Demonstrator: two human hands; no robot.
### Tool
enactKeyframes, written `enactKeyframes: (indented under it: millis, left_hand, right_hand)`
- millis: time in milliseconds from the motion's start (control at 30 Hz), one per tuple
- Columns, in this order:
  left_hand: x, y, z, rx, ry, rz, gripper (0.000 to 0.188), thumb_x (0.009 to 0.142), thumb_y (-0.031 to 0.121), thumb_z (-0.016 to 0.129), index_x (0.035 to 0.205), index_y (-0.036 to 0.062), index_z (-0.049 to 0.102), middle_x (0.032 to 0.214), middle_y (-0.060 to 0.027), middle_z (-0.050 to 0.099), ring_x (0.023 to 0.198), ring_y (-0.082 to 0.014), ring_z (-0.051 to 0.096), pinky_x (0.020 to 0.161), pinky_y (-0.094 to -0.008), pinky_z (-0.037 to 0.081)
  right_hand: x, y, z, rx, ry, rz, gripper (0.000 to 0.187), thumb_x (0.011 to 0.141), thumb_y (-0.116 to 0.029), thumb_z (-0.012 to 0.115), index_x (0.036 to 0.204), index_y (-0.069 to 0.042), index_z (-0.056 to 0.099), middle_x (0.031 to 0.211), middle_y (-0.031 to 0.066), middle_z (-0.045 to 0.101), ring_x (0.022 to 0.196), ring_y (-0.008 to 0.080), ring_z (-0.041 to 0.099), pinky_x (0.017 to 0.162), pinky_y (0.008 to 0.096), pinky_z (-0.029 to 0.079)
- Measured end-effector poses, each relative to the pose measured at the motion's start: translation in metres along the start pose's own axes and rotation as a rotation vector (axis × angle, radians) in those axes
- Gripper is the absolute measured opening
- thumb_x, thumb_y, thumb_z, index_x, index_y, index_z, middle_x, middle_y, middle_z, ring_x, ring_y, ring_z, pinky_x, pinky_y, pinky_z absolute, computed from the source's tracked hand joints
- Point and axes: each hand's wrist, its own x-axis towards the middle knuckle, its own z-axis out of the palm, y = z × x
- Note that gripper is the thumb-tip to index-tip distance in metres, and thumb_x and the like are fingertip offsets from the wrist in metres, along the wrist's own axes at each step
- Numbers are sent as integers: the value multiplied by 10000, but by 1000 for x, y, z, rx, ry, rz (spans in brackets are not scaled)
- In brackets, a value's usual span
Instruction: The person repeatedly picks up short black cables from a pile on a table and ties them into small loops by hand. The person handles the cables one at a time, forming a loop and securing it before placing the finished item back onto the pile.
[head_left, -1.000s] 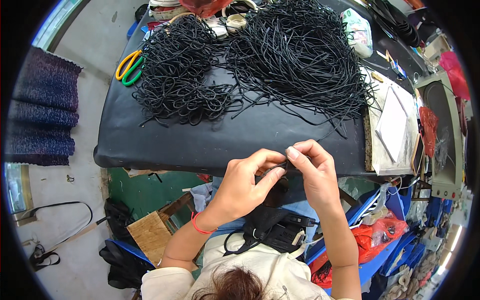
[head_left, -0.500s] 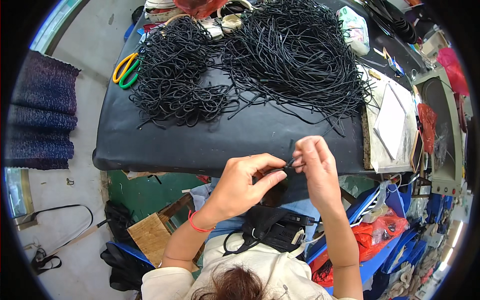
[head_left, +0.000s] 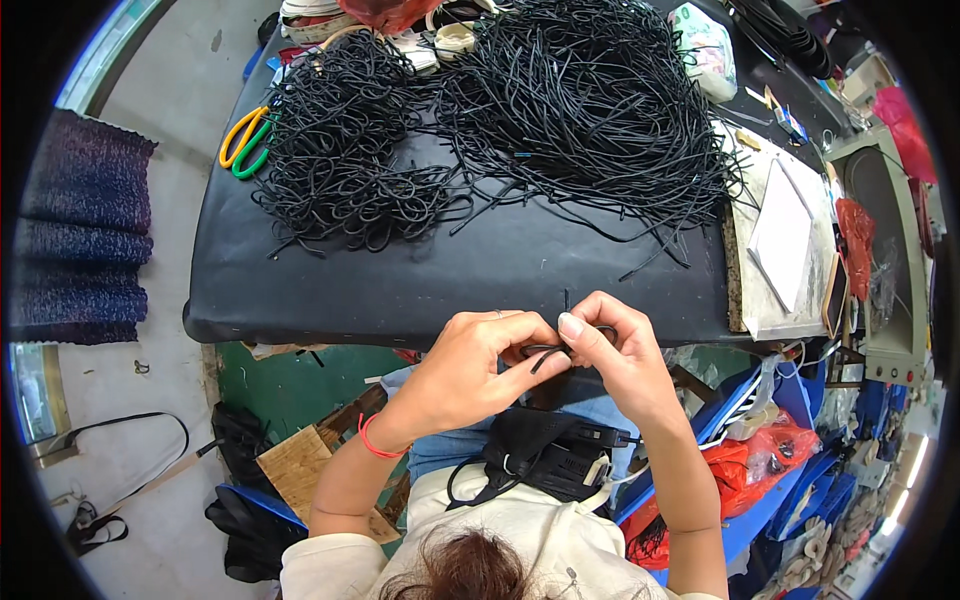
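Observation:
Both of my hands meet at the front edge of the black-covered table (head_left: 440, 290). A thin black cord (head_left: 546, 356) is pinched between them, bent into a loop with short ends sticking out. My left hand (head_left: 480, 365) grips the cord between thumb and fingertips. Close beside it, my right hand (head_left: 622, 358) pinches the same cord with its thumb laid over it. Farther back lie two heaps of black cord: a smaller pile of looped pieces (head_left: 350, 150) on the left and a larger pile of mostly straight pieces (head_left: 590, 110) on the right.
Scissors with one yellow and one green handle (head_left: 245, 142) lie by the left pile. A pale board (head_left: 780, 240) sits at the table's right end. Red plastic bags (head_left: 750, 465) fill a blue container at my right. A wooden stool (head_left: 310, 470) stands low at my left.
My right hand has come down and left, closer to my left hand, its thumb now over the cord. The cord now shows a loop between the hands.

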Motion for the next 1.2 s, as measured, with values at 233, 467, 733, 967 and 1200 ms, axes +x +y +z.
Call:
enactKeyframes:
  millis: [233, 467, 733, 967, 1200]
  left_hand:
    - [-4, -1, 11, -332, 27, -148, 164, 858, 150, 589, 866, -11, 616, 669, -34, 593, 577, -54, 502, 521, -226, 414]
    - [-4, 5, 30, -746, 138, -251, 191, 886, 143, 556, 947, -34, 590, 692, 8, 562, 594, -26, 486, 529, -187, 408]
    - [-3, -7, 32, -567, 140, -182, 213, 897, 150, 538, 988, -36, 588, 759, -4, 603, 600, -30, 482, 531, -192, 416]
    - [3, -16, 25, -426, 59, -137, 217, 874, 160, 572, 1000, -16, 594, 764, -29, 614, 631, -56, 520, 582, -221, 440]
    - [7, 1, 25, -235, 118, -14, 150, 834, 83, 604, 920, -39, 598, 779, -72, 633, 722, -115, 584, 657, -268, 469]
  right_hand:
    - [-2, 5, 6, 0, 105, -102, 203, 889, -200, 561, 763, -46, 525, 667, -49, 493, 614, 13, 420, 544, 177, 353]
    - [-3, 8, 16, -86, 342, -287, 182, 885, -120, 554, 743, -22, 494, 642, -42, 472, 578, 13, 408, 485, 190, 354]
    - [5, 9, 4, -89, 316, -183, 176, 896, -159, 548, 784, -23, 541, 678, -24, 523, 597, 21, 463, 534, 179, 383]
    - [-3, 8, -4, 100, 153, -52, 169, 889, -189, 567, 887, -21, 582, 772, -2, 581, 691, 38, 508, 632, 189, 429]
    - [-5, 12, 3, -98, 318, -289, 118, 851, -100, 598, 827, 11, 567, 724, 1, 507, 642, 57, 507, 578, 200, 422]
